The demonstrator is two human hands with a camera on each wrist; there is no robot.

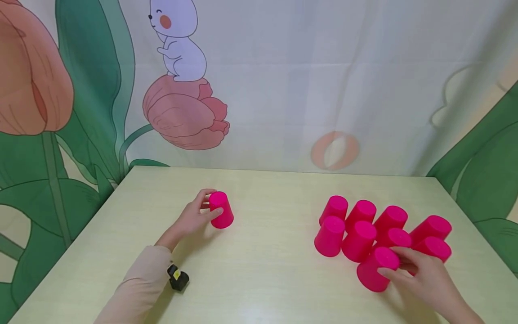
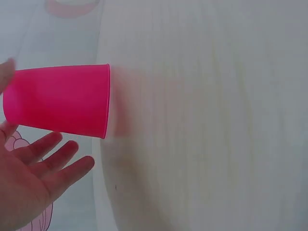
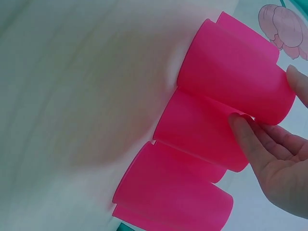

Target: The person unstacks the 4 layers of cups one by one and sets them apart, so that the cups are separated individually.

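Note:
At the left of the table, my left hand (image 1: 190,219) holds an upside-down bright pink plastic cup (image 1: 223,219) between thumb and index finger. In the left wrist view, the other fingers (image 2: 60,168) spread loosely beside the cup (image 2: 60,101), and its rim is close to the tabletop. On the right side my right hand (image 1: 430,275) grips another inverted pink cup (image 1: 372,271), the nearest of a group. The right wrist view has thumb and fingers (image 3: 250,144) on either side of that cup's closed end (image 3: 236,72), with neighbouring cups tight against it.
Several more inverted pink cups (image 1: 359,243) stand in close rows behind and beside my right hand. A small black device (image 1: 178,278) sits by the left sleeve (image 1: 139,281). Behind the pale wooden table (image 1: 275,252) hangs a printed curtain (image 1: 279,90).

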